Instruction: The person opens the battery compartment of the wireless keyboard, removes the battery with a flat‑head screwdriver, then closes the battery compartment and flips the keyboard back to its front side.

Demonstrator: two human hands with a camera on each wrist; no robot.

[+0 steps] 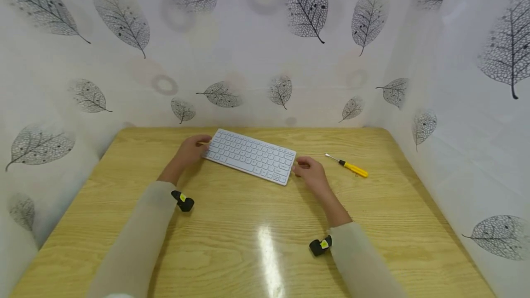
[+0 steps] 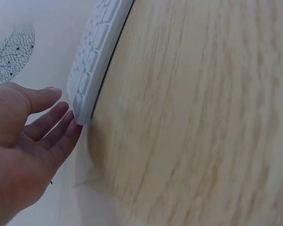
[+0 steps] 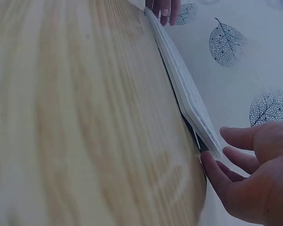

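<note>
One white keyboard [image 1: 250, 156] is lying at a slant near the middle of the far edge of the worktop [image 1: 223, 252], its left end sitting nearer that edge. By the left hand [image 1: 192, 151], the left end is being touched with relaxed fingertips, the thumb standing clear; by the right hand [image 1: 313, 174], the right end is being met low at its corner by a fingertip, the thumb held just off the keys. No firm grasp is being kept by either hand. The keyboard is apparently being positioned or steadied; for the next move, even support at both ends is probably being called for. Toward the far right corner, a yellow-handled screwdriver [image 1: 348, 166] is lying untouched, and movement to the right is being somewhat narrowed by it. Beyond the far edge, reach is being limited by a leaf-printed curtain [image 1: 248, 59].
</note>
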